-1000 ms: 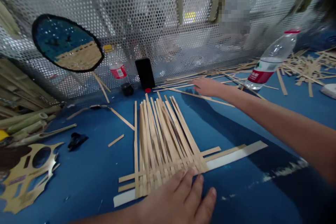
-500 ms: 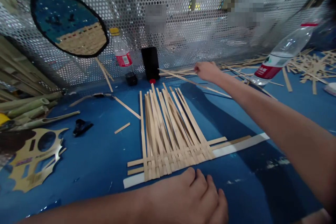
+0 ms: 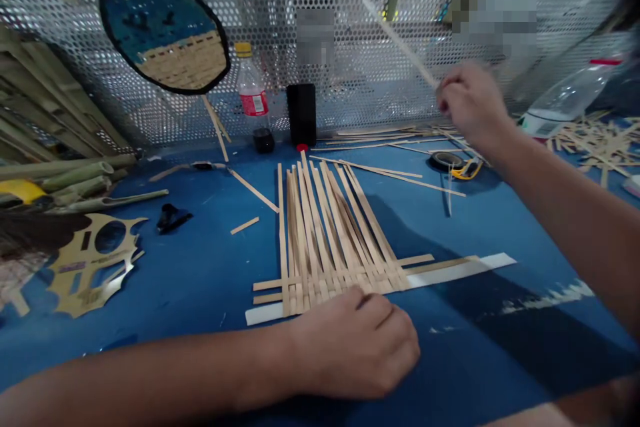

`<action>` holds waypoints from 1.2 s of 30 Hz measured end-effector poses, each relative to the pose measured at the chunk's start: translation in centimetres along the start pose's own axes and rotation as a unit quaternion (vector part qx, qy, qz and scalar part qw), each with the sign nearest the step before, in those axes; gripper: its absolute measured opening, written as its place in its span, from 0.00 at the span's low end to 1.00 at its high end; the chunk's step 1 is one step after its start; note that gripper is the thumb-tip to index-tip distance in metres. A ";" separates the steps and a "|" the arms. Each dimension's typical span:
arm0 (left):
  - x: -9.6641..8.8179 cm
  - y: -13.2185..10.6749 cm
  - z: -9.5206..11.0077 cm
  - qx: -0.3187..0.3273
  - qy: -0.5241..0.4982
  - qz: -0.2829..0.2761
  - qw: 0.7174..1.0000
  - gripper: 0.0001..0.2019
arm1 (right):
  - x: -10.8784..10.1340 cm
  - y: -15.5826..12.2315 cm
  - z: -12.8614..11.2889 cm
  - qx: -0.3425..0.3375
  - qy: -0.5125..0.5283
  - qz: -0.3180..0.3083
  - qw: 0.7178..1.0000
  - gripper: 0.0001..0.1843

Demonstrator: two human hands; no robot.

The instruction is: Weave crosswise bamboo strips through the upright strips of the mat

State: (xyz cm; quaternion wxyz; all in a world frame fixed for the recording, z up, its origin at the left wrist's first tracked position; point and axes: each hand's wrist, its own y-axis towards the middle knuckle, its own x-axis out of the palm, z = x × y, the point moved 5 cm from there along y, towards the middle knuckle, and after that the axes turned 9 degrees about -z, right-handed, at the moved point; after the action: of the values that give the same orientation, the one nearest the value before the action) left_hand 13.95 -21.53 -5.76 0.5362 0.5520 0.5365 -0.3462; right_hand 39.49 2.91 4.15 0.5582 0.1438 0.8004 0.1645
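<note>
One bamboo strip [image 3: 400, 42] just up, pinched in our right hand [image 3: 473, 103] beyond the half-woven mat [image 3: 350, 273]: fresh weaving stock, we judge; left hand [image 3: 357, 343] curled nearside, grip hidden

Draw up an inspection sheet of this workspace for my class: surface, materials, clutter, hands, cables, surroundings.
Surface: blue tabletop, with pale scuffs at right.
Job's things: partly woven strips, fanned lengthwise; white strip along their near edge; loose strips beyond.
Clutter: yellow-capped bottle, black slab, dark roll, yellow tool, cut-out sheet, red-capped bottle, strip heap.
Hands: right hand raised, gripping one pale strip; left hand curled at the weave's near edge, contact unclear.
Cables: nothing seen.
Surroundings: perforated screen behind; round black-rimmed panel in front of it; bamboo poles at left.
</note>
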 end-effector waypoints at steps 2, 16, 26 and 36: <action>0.3 0.0 -1.1 -0.077 -0.020 -0.052 0.996 0.12 | 1.6 -3.4 -2.6 -0.058 0.037 -0.091 0.993 0.16; -1.8 -8.3 -5.3 -0.242 -0.263 -0.265 0.896 0.22 | 8.2 -18.2 -9.6 -0.282 0.021 -0.349 0.893 0.22; -1.6 -12.2 -14.5 -0.421 -0.272 -0.150 0.852 0.22 | 7.2 -15.8 -7.1 -0.241 0.072 -0.371 0.894 0.20; -4.8 -9.6 -11.5 -0.398 -0.066 -0.035 0.914 0.20 | 5.7 -15.9 -8.2 -0.257 0.143 -0.332 0.896 0.20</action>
State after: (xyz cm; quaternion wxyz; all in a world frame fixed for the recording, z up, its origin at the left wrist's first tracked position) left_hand 1.59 -13.01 -1.13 0.7336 0.2499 0.6118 -0.1583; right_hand 29.08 -9.96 -4.77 0.4773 -0.3042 0.8027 0.1882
